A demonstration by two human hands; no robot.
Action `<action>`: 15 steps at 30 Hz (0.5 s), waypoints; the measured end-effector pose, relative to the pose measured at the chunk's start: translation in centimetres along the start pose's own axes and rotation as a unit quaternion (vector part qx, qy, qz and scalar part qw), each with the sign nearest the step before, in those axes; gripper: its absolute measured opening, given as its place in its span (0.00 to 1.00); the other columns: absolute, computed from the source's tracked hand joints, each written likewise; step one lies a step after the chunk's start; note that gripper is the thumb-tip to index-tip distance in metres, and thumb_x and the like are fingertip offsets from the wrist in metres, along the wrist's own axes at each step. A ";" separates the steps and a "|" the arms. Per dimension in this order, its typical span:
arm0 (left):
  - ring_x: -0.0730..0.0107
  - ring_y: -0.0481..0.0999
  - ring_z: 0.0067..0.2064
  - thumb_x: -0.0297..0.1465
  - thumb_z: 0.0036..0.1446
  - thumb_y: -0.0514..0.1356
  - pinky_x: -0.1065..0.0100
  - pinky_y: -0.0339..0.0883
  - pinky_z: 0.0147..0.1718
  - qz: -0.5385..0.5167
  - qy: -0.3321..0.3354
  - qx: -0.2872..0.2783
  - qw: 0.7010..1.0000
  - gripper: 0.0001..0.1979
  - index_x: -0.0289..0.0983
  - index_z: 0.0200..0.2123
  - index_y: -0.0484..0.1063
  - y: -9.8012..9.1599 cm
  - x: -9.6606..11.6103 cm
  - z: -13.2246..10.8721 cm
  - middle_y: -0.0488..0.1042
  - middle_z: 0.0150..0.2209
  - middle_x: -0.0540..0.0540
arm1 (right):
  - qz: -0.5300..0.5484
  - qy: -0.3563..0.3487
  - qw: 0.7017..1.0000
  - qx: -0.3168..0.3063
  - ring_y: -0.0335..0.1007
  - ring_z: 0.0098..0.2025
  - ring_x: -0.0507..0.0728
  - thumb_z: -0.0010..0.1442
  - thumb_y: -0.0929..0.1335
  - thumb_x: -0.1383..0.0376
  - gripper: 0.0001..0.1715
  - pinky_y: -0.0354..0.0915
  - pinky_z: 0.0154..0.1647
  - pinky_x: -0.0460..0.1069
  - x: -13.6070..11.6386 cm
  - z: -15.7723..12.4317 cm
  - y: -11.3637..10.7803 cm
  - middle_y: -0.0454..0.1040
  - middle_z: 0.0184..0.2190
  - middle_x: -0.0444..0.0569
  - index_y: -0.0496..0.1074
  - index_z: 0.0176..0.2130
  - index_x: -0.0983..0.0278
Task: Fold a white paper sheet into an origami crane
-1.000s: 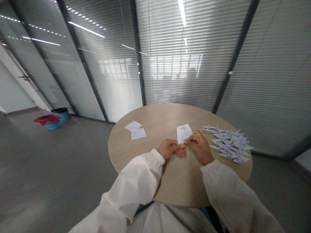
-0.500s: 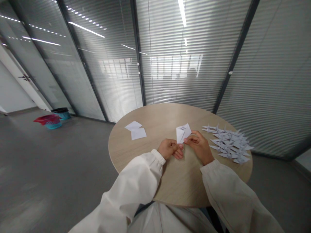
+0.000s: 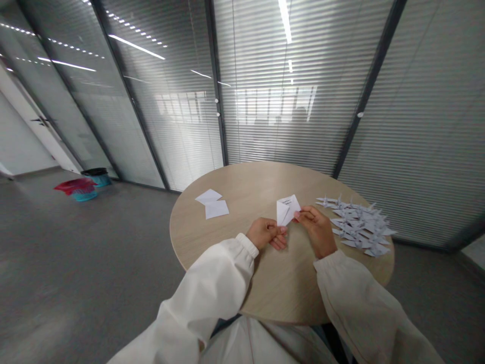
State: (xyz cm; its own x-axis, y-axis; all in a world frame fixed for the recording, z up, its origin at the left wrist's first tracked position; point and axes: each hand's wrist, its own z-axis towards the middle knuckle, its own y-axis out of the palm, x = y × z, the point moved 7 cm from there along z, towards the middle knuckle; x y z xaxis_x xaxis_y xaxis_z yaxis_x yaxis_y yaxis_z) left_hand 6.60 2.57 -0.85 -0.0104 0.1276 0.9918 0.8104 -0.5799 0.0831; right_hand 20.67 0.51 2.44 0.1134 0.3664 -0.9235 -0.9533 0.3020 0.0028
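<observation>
Where the left hand (image 3: 265, 233) and the right hand (image 3: 316, 231) met over the desk (image 3: 250, 192), item one was a folded white paper (image 3: 288, 210), a pointed, kite-like form with small dark print near its far corner, held up between them just off centre. The right hand was closed in a pinch, its fingertips (image 3: 297, 215) gripping the paper's right edge. The left hand was curled nearly shut, its fingertips (image 3: 282, 230) at the paper's lower corner. Both wrists ended in gathered cuffs of loose white sleeves (image 3: 212, 283).

Next, just right of the right hand, lay a heap of white origami cranes (image 3: 358, 227), many overlapping, spread toward the desk's far right edge. Left of the hands, well apart from them, lay two flat white paper sheets (image 3: 216, 209), overlapping slightly at a corner. The desk itself was round, with a pale wood-grain top.

Beyond the desk, glass partitions with horizontal blinds (image 3: 276, 101) ran across the far side. To the far left, on the grey floor (image 3: 94, 268), stood a blue basket with red material (image 3: 74, 187) and a teal bin with a black liner (image 3: 96, 174), near the glass. A white door (image 3: 38, 121) stood further left.
</observation>
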 end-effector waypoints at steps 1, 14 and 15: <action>0.71 0.73 0.19 0.44 0.37 0.67 0.69 0.68 0.21 0.001 -0.001 0.000 1.000 0.23 0.29 0.24 0.67 0.0 0.0 0.0 0.73 0.19 0.44 | -0.001 0.003 1.000 0.006 0.73 0.30 0.56 0.47 0.70 0.54 0.17 0.66 0.34 0.50 -0.1 0.0 -0.1 0.76 0.26 0.47 0.69 0.33 0.63; 0.76 0.70 0.22 0.41 0.41 0.65 0.73 0.62 0.24 0.155 0.126 0.106 0.974 0.27 0.34 0.43 0.66 -1.5 2.1 -0.2 0.72 0.23 0.50 | -0.067 -0.016 0.998 -0.011 0.73 0.30 0.57 0.50 0.69 0.53 0.16 0.66 0.34 0.51 -0.8 -0.3 0.1 0.77 0.26 0.48 0.70 0.31 0.63; 0.76 0.68 0.22 0.41 0.41 0.65 0.74 0.61 0.23 0.182 0.140 0.127 0.965 0.29 0.34 0.46 0.64 -1.7 2.5 -0.3 0.70 0.22 0.52 | -0.078 -0.016 0.997 -0.015 0.73 0.30 0.57 0.50 0.68 0.53 0.16 0.66 0.33 0.51 -0.7 -0.2 0.2 0.77 0.26 0.48 0.70 0.31 0.63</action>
State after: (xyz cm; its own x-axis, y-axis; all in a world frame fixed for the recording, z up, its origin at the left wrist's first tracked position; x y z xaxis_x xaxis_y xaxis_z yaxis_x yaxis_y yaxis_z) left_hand 4.98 3.61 1.48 0.1717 -0.2906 0.9413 0.9074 -0.3254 -0.2660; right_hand 20.30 0.11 2.99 0.2699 0.3443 -0.8992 -0.9312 0.3309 -0.1528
